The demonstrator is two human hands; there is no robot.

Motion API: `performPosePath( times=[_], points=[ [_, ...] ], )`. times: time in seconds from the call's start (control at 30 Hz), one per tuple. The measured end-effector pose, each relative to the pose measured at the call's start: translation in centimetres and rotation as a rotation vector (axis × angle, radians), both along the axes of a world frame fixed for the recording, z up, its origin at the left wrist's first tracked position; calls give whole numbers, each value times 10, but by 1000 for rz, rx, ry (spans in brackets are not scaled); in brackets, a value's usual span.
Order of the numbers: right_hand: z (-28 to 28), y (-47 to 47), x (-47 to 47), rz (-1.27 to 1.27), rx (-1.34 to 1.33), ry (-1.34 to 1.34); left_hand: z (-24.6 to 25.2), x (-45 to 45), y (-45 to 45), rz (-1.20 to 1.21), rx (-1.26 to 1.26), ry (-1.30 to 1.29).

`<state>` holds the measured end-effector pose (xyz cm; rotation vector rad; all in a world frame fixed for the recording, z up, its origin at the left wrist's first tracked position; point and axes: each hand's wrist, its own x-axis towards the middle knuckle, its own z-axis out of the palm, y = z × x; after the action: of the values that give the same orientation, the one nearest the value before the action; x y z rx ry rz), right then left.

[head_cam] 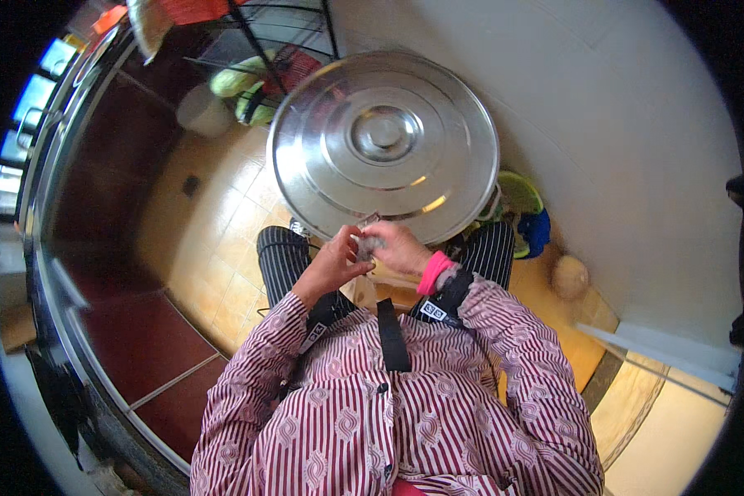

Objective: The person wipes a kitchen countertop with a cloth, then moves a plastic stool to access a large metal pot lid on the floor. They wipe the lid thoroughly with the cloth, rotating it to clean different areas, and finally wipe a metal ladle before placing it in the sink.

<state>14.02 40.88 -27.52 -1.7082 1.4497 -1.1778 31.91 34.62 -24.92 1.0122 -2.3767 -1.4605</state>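
Note:
My left hand [333, 263] and my right hand [402, 247] meet over my lap, near the front rim of a large round metal lid [322, 167]. Between their fingertips is a small crumpled, see-through packet [366, 247], apparently plastic; its contents are too blurred to tell. A darker piece sticks up beyond my right fingers, and I cannot tell whether it belongs to the packet. The lid has concentric rings and a raised knob at its centre. What lies under it is hidden.
A black wire rack [254, 46] and pale green vegetables [239, 77] stand beyond the lid, beside a whitish bucket [204, 111]. A dark red tiled counter side [124, 173] runs along the left. At right are a green basin [521, 191], a blue item [535, 232], a round tan object [570, 276] and a wall [626, 186].

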Motion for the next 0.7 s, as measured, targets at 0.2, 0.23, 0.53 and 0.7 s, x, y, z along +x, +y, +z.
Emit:
performPosePath(
  times=[0.2,0.23,0.53,0.7],
  points=[
    [16,-35,4,435,282,-797,-1,16,-20,231,-482,205],
    [17,-38,6,392,151,-674,-6,15,-26,285,-441,169],
    [-35,-13,-40,-360,136,524,-38,28,-100,486,-214,261],
    [-55,-3,-37,-435,10,717,-30,33,-108,573,-796,-300]
  ],
)
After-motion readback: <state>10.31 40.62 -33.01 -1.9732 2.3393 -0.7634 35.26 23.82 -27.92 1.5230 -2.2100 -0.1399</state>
